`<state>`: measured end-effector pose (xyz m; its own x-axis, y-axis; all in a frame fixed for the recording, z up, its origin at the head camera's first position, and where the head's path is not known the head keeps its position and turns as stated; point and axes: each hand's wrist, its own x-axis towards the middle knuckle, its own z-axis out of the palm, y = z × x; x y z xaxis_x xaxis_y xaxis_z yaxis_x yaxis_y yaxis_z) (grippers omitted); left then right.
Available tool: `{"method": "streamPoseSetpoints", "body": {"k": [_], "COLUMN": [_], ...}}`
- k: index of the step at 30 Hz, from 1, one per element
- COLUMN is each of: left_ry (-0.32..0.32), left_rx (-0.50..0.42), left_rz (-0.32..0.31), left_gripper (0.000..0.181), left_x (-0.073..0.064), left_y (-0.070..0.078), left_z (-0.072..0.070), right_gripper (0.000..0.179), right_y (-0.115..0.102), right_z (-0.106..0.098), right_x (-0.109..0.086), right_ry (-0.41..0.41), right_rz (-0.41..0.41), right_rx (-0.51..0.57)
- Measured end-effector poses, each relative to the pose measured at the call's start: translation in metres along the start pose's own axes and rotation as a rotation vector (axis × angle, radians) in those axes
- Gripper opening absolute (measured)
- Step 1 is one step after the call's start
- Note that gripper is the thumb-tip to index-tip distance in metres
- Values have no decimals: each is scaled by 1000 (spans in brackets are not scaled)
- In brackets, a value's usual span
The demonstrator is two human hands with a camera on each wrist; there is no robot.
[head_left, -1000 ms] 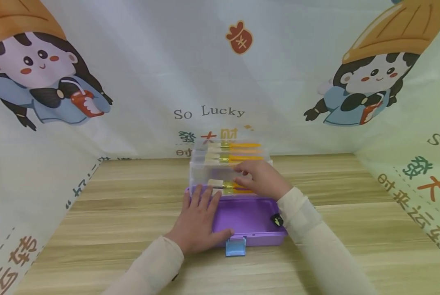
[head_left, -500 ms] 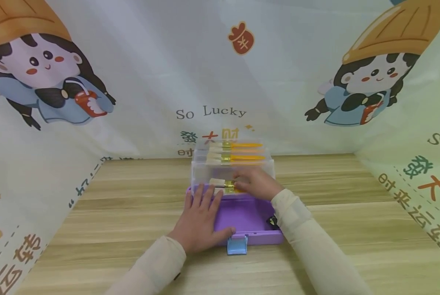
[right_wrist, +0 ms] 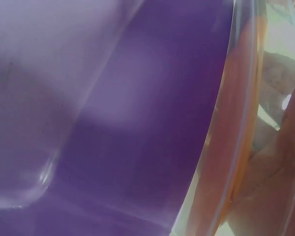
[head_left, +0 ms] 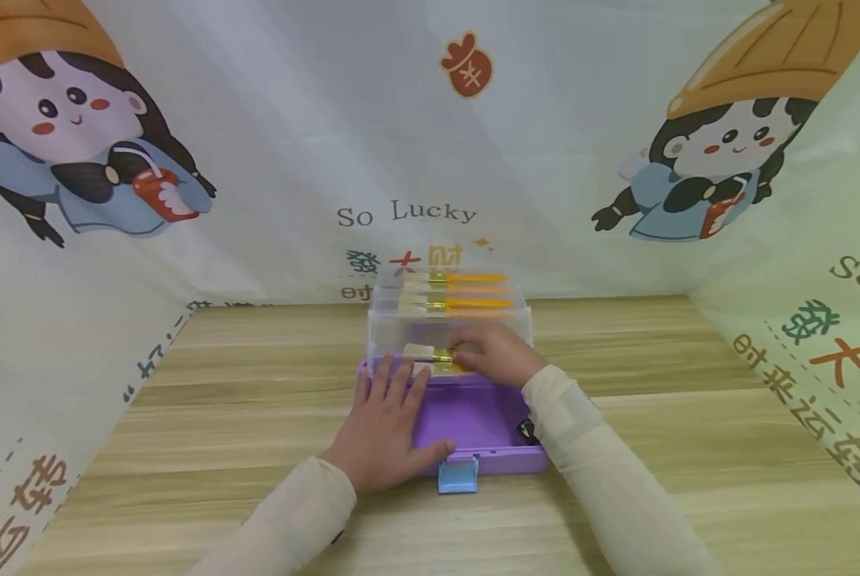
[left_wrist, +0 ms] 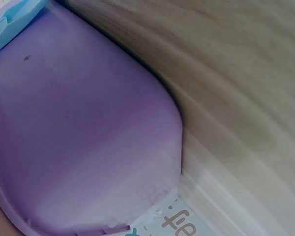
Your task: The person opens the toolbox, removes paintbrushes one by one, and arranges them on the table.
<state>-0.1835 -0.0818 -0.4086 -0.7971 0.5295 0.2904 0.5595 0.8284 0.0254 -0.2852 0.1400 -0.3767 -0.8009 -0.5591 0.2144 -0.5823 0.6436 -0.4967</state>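
Observation:
A purple box point(head_left: 466, 416) stands with its lid up and its stepped clear trays point(head_left: 386, 336) raised at the back. My left hand point(head_left: 382, 436) lies over the box's left side, fingers spread and straight, the thumb near the front rim. With curled fingers, my right hand point(head_left: 502, 354) pinches a paintbrush point(head_left: 420, 351) by its handle in the lowest tray. The bristles point left, and most of the handle is hidden behind the hand. More paintbrushes with orange handles point(head_left: 480, 304) lie in the upper trays. The left wrist view shows the box's purple wall point(left_wrist: 88, 113).
A light blue latch point(head_left: 458, 476) hangs from the box's front. The box stands on a wood-grain table point(head_left: 257, 400). Behind it rises a printed cloth backdrop point(head_left: 293, 120), with more cloth along both sides.
My right hand has come down and slightly left, its thumb and fingers closing at the lowest tray's brush. The left hand stays in place on the box.

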Motion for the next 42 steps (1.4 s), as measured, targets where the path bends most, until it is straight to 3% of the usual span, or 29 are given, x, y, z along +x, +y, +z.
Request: {"method": "streamPoseSetpoints", "body": {"k": [28, 35, 42], "left_ry": [-39, -48, -41], "left_rx": [18, 18, 18], "left_rz": [-22, -19, -18], "left_gripper": [101, 101, 101], "left_x": [0, 1, 1], "left_y": [-1, -1, -2], "left_z": [2, 1, 1], "right_gripper": [24, 25, 18], "right_y": [-9, -10, -12], "right_z": [-2, -3, 0], "right_x": [1, 6, 7], "right_ry": [-3, -39, -11], "right_rz": [109, 111, 80], "right_rx": [-6, -48, -89]}}
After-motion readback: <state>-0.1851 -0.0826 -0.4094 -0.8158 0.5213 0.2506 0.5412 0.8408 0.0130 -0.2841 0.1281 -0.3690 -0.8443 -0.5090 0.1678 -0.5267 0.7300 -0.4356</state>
